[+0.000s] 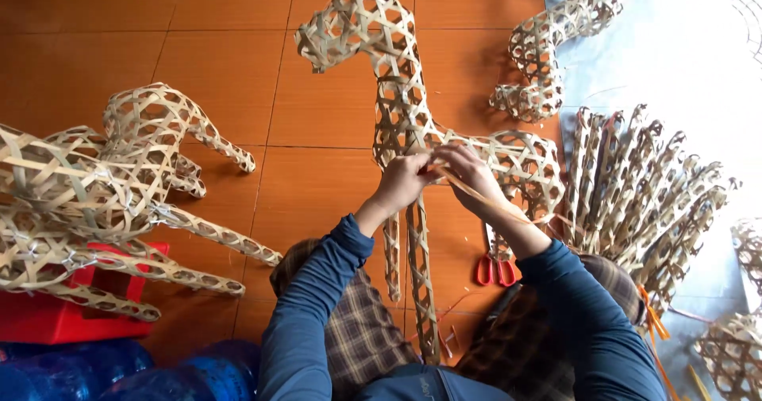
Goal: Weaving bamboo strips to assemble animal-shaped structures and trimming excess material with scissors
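At the centre of the frame, a woven bamboo animal frame (405, 107) lies flat on the orange tiled floor (230, 67), its long neck reaching toward the upper middle and its legs running down between the person's knees. The left hand (403, 180) pinches the weave where neck meets body, grip closed on the lattice. The right hand (468, 171) meets it there, its grip closed on a loose bamboo strip (496, 204) that trails down toward the right forearm.

Red-handled scissors (495, 271) lie on the floor just beside the right arm, partly hidden under it. A bundle of woven leg pieces (647, 190) fans out at the right, another partial woven figure (548, 48) sits at the upper right, and finished woven animals (95, 187) are heaped at the left over a red stool (63, 314).

The risks look small but real (thin strips are unforgiving): a sharp bend in the strip could crack or split it, a slackened pinch could let the joint spring loose, and the forearm could knock the scissors or catch on them.
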